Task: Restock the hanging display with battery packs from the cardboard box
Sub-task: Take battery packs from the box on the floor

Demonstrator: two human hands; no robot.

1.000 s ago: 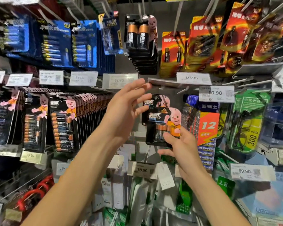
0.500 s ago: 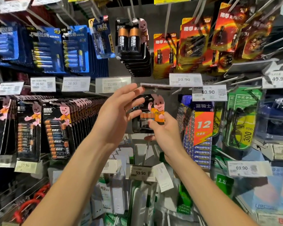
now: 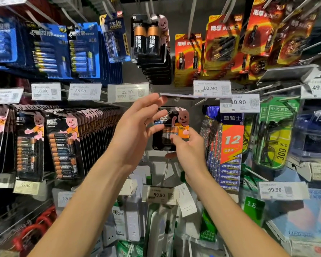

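Observation:
A black battery pack [image 3: 176, 120] with a pink rabbit figure and two copper-topped cells hangs in front of the back wall at centre. My right hand [image 3: 188, 151] grips its lower right part, thumb on the cells. The fingers of my left hand [image 3: 137, 127] are spread just left of the pack, the thumb near its left edge. Its index fingertip touches the flipped-up price flap [image 3: 176, 95] at the end of the hook above the pack. The hook itself is mostly hidden behind the flap and the pack. No cardboard box is in view.
Full hooks surround the spot: long rows of black battery packs [image 3: 63, 145] to the left, blue packs [image 3: 50, 52] above left, large-cell packs [image 3: 148, 39] straight above, red-orange packs [image 3: 220, 47] above right, a blue-orange 12-pack [image 3: 230, 145] close on the right. Price tags [image 3: 128, 92] stick out on rails.
My right hand has carried the battery pack up and to the left, under the lifted price flap. My left hand has stayed by the flap, fingers spread.

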